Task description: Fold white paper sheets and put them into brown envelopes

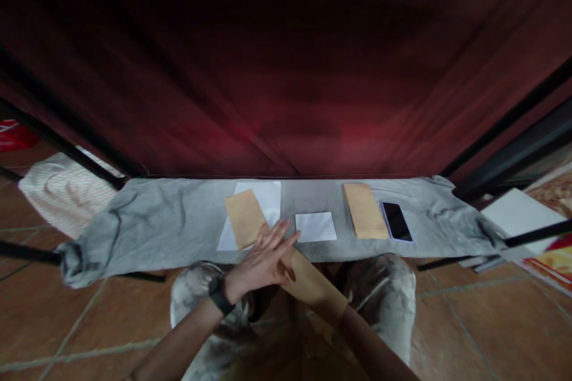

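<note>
My left hand point(263, 259), with a black watch at the wrist, lies flat with its fingers stretched out on the upper end of a brown envelope point(313, 286) held above my lap. My right hand point(343, 311) reaches up from the lower right and is almost wholly hidden under that envelope, which it carries. Just beyond, on the grey cloth point(156, 220), a second brown envelope point(243, 217) lies slanted on a white sheet point(268, 195). A small white folded paper point(315, 227) lies to its right.
A third brown envelope point(364, 210) and a black phone point(396, 221) lie on the right part of the cloth. A dark red curtain point(286, 71) hangs behind. Striped fabric point(62, 190) is on the floor at left, white boards point(518, 211) at right.
</note>
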The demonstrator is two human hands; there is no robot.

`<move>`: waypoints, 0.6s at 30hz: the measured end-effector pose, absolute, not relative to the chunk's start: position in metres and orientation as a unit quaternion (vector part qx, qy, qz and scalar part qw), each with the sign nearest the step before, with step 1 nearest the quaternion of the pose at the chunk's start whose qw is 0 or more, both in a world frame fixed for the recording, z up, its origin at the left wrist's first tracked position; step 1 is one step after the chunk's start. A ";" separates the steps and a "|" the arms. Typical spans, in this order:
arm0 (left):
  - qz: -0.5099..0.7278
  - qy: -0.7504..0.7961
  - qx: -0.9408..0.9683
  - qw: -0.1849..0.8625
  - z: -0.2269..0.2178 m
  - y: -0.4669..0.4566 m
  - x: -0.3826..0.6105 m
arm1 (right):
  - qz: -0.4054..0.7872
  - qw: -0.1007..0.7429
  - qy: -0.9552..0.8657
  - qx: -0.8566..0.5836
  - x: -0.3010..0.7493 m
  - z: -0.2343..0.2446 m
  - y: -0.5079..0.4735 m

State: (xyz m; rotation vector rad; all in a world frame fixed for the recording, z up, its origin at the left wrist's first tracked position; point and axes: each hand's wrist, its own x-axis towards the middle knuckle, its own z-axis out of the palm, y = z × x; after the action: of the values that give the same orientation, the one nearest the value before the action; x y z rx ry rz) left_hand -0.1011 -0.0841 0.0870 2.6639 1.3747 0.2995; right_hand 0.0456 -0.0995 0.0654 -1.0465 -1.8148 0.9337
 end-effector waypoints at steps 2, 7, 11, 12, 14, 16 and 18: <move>0.048 0.391 0.918 0.035 0.096 -0.089 -0.078 | 0.337 0.356 -0.724 -0.485 0.042 0.065 -0.104; 0.028 0.328 0.944 -0.017 0.102 -0.093 -0.057 | 0.268 0.190 -0.750 -0.574 0.052 0.060 -0.113; 0.042 0.295 0.954 -0.035 0.107 -0.099 -0.050 | 0.275 0.157 -0.744 -0.588 0.063 0.060 -0.124; 0.046 0.289 0.955 -0.036 0.109 -0.101 -0.048 | 0.282 0.159 -0.734 -0.598 0.065 0.062 -0.126; 0.053 0.283 0.957 -0.038 0.114 -0.103 -0.045 | 0.302 0.170 -0.710 -0.613 0.068 0.065 -0.130; 0.054 0.278 0.958 -0.042 0.121 -0.102 -0.044 | 0.322 0.185 -0.694 -0.616 0.070 0.069 -0.130; 0.052 0.270 0.960 -0.049 0.127 -0.101 -0.043 | 0.334 0.194 -0.690 -0.612 0.072 0.072 -0.129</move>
State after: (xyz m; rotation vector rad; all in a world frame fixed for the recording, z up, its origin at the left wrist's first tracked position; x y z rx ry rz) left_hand -0.0432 -0.1015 0.1267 3.1140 0.8770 0.1691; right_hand 0.0722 -0.1295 0.0723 -1.7150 -1.9353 0.9373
